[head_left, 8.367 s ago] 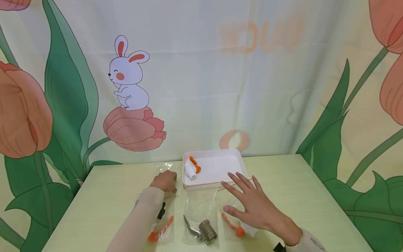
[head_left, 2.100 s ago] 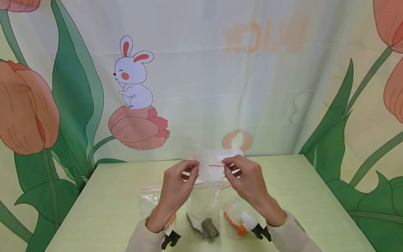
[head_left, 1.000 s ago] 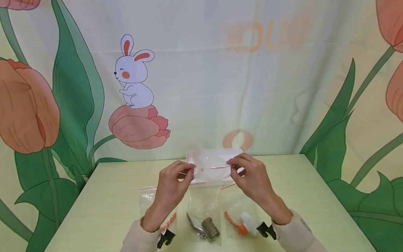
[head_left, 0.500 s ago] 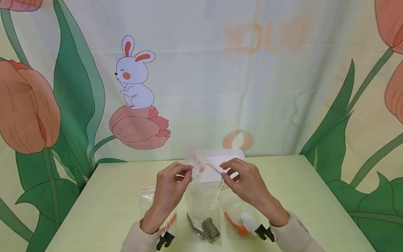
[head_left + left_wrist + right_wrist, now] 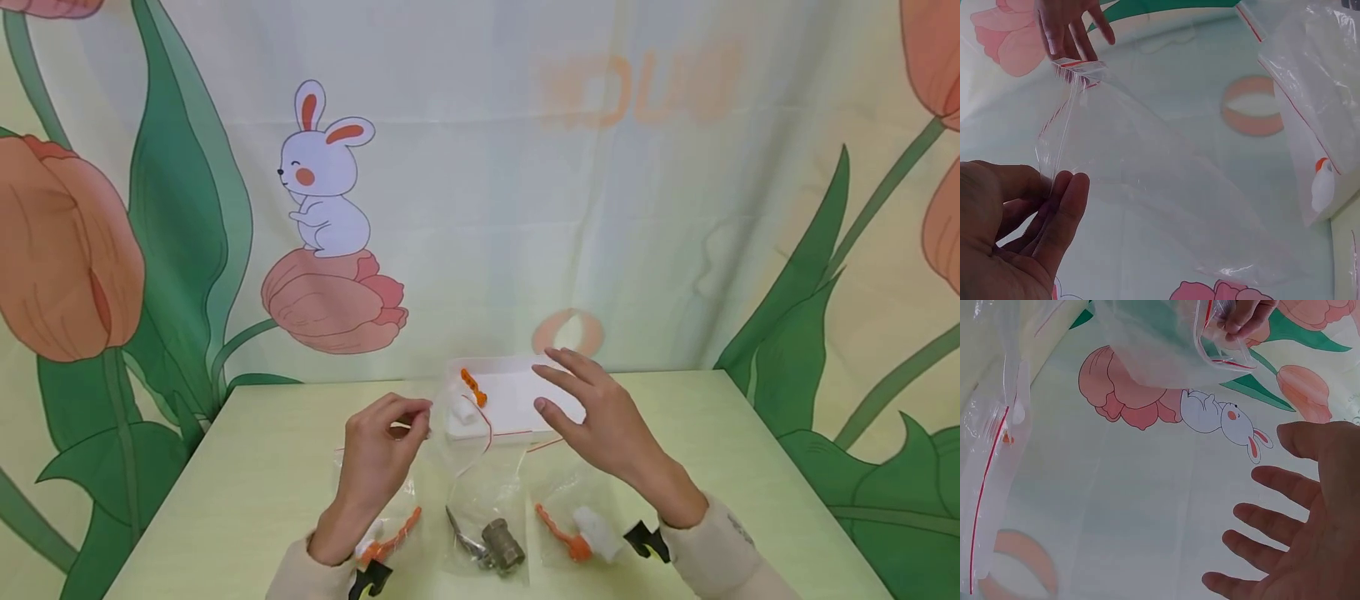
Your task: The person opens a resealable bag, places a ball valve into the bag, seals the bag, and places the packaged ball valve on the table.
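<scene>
In the head view my left hand pinches the edge of a clear zip bag between thumb and fingers. The bag hangs in the air with its red-lined mouth gaping, and I see nothing inside it. My right hand is held up to the right, fingers spread and apart from the bag. Behind the bag, the white tray holds a white plastic valve body and an orange lever handle.
Three more clear bags lie along the near side of the table. The left one contains an orange handle, the middle one a metal valve and lever. In the right one are a white valve body and orange handle.
Both hands were pinching the bag's mouth; the right hand has let go and spread its fingers. The left hand has moved left with the bag, and the tray's valve parts show more clearly.
</scene>
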Demonstrator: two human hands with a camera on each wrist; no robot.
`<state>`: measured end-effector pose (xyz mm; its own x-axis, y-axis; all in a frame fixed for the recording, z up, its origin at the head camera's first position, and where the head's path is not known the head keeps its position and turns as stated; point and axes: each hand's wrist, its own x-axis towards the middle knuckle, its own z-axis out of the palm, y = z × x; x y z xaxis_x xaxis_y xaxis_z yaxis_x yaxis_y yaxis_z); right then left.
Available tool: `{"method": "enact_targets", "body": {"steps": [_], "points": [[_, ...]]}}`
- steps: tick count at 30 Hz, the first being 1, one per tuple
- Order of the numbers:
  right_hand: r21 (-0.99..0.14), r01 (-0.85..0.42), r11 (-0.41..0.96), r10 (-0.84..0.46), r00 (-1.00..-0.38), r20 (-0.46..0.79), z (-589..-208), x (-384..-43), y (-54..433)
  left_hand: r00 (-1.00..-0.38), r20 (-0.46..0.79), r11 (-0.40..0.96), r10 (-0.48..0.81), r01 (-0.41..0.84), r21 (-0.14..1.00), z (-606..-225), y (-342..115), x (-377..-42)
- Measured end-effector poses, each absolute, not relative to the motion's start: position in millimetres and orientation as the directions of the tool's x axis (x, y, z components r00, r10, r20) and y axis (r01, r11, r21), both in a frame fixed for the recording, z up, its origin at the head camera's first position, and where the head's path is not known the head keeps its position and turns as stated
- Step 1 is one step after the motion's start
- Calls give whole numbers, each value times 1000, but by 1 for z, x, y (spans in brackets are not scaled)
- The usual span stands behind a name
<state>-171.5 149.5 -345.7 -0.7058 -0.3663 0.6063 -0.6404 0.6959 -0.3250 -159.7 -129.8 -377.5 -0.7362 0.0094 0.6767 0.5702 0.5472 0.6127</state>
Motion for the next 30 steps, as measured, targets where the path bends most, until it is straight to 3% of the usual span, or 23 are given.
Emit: {"method": "enact_targets", "body": {"steps": [10,21,30], "points": [[-245,-556,794,-447,-808,383,-350,-187,154,-760,650,563,-15,531,634,-384,-142,-159],[-178,-594,784,-552,-799,238,-353,-233,150,-753,658,574,-31,525,628,-387,-149,-160],[-193,-521,831,-518,-853,72,-357,-274,145,-770,637,583,-29,505,637,-389,-148,-161]]}}
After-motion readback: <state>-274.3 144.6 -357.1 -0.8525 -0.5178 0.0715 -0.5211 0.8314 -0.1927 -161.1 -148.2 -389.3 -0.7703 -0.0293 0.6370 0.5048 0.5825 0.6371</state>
